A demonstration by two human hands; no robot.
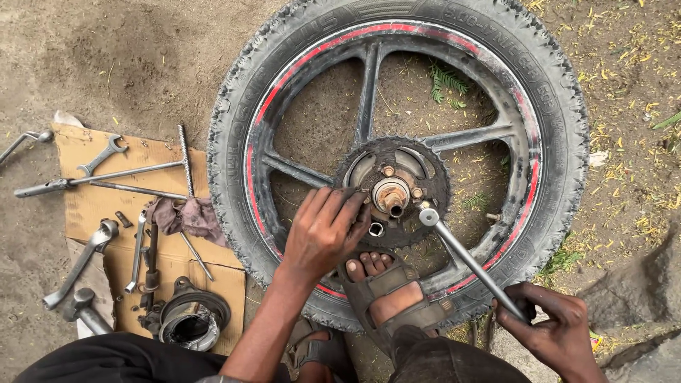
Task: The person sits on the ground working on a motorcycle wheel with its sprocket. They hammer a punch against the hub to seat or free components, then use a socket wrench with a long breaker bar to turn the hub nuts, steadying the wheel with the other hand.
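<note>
A motorcycle wheel [241, 142] with a black tyre, dark spokes and a red rim stripe lies flat on the dirt. At its middle sits a black toothed sprocket [436, 191] around a rusty hub [391, 193]. My left hand [323, 230] rests on the sprocket's near left edge, fingers spread and pressing on it. My right hand [557, 330], at the lower right, grips the handle of a long socket wrench [468, 259]. The wrench's head sits on a fastener at the sprocket's near right. My sandalled foot [386, 294] stands on the wheel below the hub.
A cardboard sheet [92, 206] at the left holds several spanners, a T-handle wrench [106, 175], a dirty rag [186, 215] and a round brake part [193, 320]. A rock [631, 284] lies at the right. Dry leaves are scattered over the ground.
</note>
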